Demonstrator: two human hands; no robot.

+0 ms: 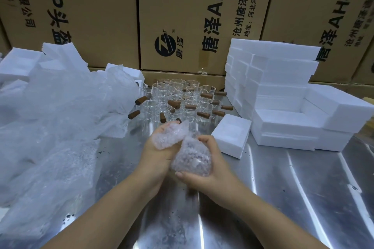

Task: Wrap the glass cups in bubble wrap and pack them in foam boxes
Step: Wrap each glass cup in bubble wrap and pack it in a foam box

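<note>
A bubble-wrapped bundle (190,155) sits between both hands above the metal table; the cup inside is hidden by the wrap. My left hand (155,151) cups the bundle's upper left side, fingers curled round the wrap. My right hand (210,157) grips its lower right side, thumb underneath. Behind the hands stand several glass cups with brown wooden handles (178,97), packed close together. A single small foam box (231,134) lies just right of the hands.
A big heap of loose bubble wrap (60,111) covers the table's left side. Stacked white foam boxes (283,95) fill the right. Cardboard cartons (182,16) wall off the back. The shiny metal table (283,198) reflects light in front.
</note>
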